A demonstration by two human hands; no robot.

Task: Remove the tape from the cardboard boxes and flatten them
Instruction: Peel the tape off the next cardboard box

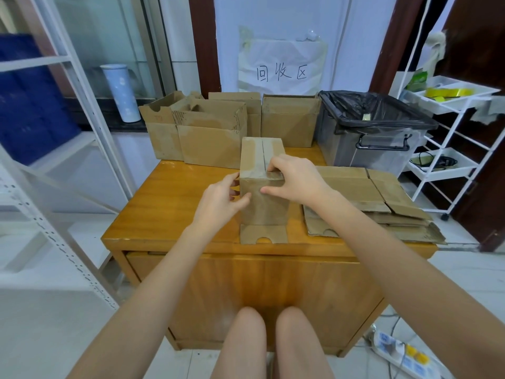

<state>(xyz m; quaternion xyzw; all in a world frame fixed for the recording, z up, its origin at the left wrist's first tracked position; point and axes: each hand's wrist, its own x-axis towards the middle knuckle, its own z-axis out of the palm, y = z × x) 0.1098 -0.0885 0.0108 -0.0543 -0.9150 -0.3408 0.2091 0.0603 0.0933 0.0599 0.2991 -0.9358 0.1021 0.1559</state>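
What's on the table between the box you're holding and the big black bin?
In the head view, a pile of flattened boxes lies on the table between the held box and the bin, under the right hand's forearm.

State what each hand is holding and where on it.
Both hold the taped box on the table: the left hand grips its near left edge, and the right hand pinches at the tape on its top near edge.

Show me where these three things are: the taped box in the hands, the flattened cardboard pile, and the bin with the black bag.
taped box [263, 209]: head view, front face.
flattened cardboard pile [355, 184]: head view, top sheet.
bin with the black bag [379, 153]: head view, front wall.
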